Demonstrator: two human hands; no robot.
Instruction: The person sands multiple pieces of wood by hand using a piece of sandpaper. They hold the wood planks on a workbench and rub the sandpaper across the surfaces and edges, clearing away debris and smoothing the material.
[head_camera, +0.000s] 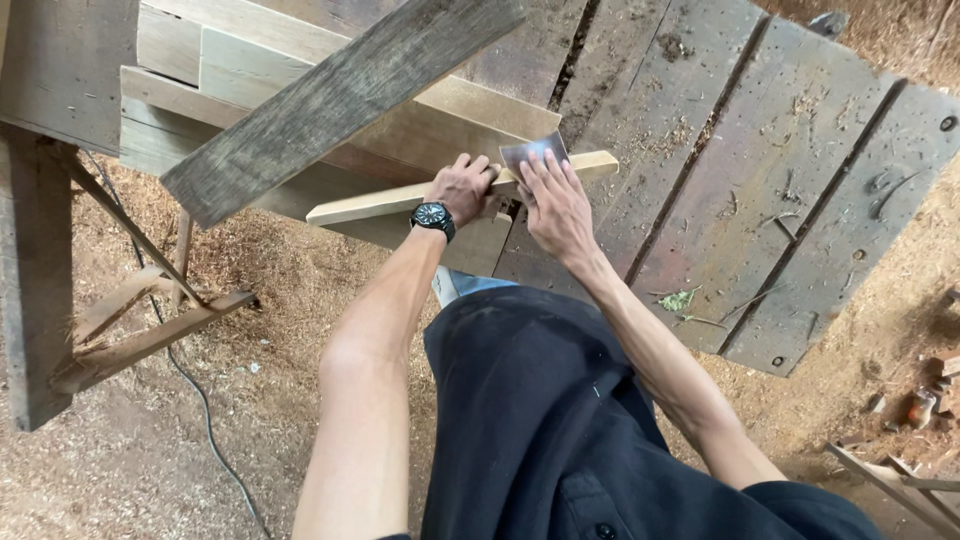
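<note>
A person is looking down at their own two bare arms, working at a rough bench of grey, weathered planks dusted with sawdust.

Left of the bench, a thin cable is trailing across the sawdust floor, beside a frame of wooden struts. At the bench's left end, pale boards are lying stacked, and a long grey plank is slanting across them.

A narrow pale strip is lying on the bench's near edge, its left end jutting out past the stack. It looks smooth, light and straight-edged, much cleaner than the bench under it.

The left hand, with a black watch on its wrist, is pressing down on the strip, fingers curled together over its far edge.

Just right of it, the right hand is lying flat on the strip with fingers spread apart, fingertips pressing a thin, dull grey metal blade that is standing against the strip's far side.

Right of the bench, wood offcuts are lying on the floor.
</note>
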